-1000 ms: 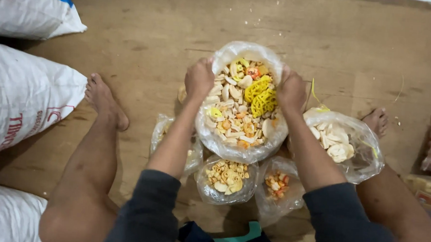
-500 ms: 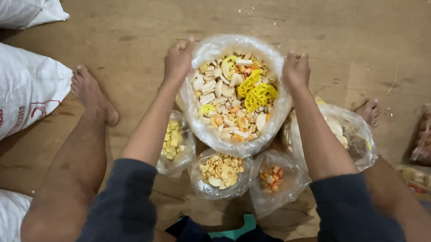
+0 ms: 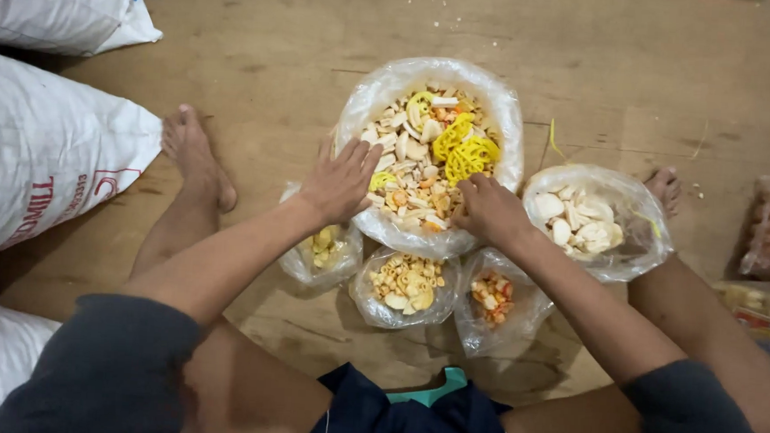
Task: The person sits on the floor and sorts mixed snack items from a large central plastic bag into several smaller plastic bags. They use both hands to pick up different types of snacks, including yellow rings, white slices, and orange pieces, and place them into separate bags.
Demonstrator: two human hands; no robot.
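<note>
Left hand (image 3: 341,183) lay flat and released on the big bag (image 3: 496,108); right hand (image 3: 488,210) curled in its crackers (image 3: 423,157), grip contents unclear. Thin, unsupported rim might sag, spilling onto floor (image 3: 262,52).

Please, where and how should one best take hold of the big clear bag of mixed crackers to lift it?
Probably at the rolled plastic rim of the big bag, both hands coming from above on opposite sides. The bag stands open and heaped, its walls thin and slack, so a one-sided or low grip would likely tip the mixed crackers out.

floor: bare brown wood (image 3: 262,52); scuffed; white sacks (image 3: 46,150) at left edge
</note>
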